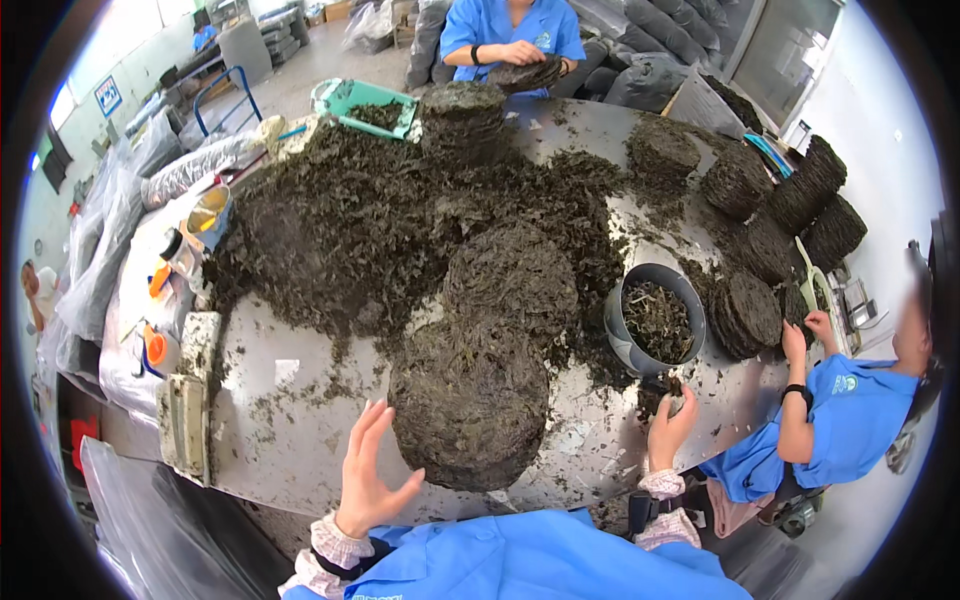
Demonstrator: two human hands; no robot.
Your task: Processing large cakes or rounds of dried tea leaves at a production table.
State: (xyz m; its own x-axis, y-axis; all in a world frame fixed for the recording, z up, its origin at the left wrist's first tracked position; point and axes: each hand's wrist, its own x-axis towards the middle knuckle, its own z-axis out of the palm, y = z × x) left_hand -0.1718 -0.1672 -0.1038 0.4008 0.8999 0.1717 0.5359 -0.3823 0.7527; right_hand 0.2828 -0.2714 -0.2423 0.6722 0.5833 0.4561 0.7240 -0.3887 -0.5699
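At lower centre, the left hand [372, 490], fingers [368, 432] spread wide, is just beside a thick round cake of dark leaves [470, 405] on the worktop [300, 415]. Right of it, the right hand [670, 435] pinches a small dark clump [674, 385] below a grey bucket [625, 347]. Loose dark leaves [320, 220] heap across upper centre.

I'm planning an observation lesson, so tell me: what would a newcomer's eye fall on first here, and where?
Probably the huge heap of dark, leafy material sprawled across the middle and left of the grey metal table. At its near edge, a broad, round, dark leafy cake lies beside the open left hand; right of the cake stands a round grey bucket holding scraps.
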